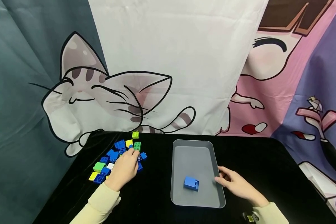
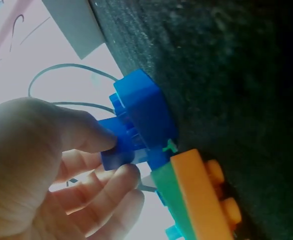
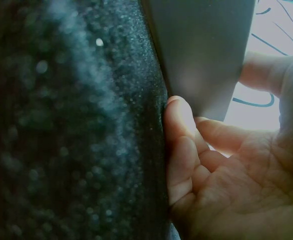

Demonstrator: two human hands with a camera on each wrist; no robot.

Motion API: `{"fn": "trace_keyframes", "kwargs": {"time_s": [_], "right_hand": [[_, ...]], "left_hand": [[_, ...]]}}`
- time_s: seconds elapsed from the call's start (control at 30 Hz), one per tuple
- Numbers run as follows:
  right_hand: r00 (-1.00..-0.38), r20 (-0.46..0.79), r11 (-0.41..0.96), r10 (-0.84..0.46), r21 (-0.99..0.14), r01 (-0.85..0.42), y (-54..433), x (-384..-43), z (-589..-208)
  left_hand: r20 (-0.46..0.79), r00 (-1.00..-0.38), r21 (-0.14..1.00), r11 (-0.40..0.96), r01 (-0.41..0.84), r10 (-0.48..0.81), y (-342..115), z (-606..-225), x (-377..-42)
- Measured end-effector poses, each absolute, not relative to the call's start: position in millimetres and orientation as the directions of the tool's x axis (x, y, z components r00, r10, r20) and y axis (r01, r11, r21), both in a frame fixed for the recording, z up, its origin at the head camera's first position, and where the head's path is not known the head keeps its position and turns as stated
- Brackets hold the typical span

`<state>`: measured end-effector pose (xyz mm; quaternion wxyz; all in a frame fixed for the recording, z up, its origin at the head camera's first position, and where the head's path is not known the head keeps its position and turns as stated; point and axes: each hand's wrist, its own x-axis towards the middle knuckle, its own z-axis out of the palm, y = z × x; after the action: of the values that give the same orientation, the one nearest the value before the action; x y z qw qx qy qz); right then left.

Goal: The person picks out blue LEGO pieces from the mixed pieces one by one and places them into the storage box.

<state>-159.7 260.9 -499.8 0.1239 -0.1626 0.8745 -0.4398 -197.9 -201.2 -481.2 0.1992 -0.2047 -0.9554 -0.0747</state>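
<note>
My left hand reaches into a loose pile of toy building bricks. In the left wrist view, its thumb and fingertips pinch a blue brick, right against a darker blue brick. Below these, an orange-looking brick lies against a green one. At the right side of a grey tray, my right hand grips the wall, thumb over the rim and fingers along the outside. Inside the tray lies one blue brick, toward the near end.
Around the left hand are several blue bricks, a light green brick, a yellow brick and a green brick. A black cloth covers the table. Behind it hangs a printed curtain.
</note>
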Motion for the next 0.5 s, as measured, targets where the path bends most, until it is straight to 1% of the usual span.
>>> {"fn": "trace_keyframes", "kwargs": {"time_s": [0.27, 0.5], "right_hand": [[-0.921, -0.088, 0.578, -0.379, -0.8, -0.162, 260.1, -161.8, -496.9], [-0.92, -0.096, 0.579, -0.379, -0.8, -0.155, 259.7, -161.5, -499.6]], "left_hand": [[0.499, -0.785, 0.063, 0.889, 0.455, 0.367, -193.6, -470.3, -199.7], [0.561, -0.714, 0.063, 0.839, 0.54, 0.418, -174.9, -459.7, -196.3]]}}
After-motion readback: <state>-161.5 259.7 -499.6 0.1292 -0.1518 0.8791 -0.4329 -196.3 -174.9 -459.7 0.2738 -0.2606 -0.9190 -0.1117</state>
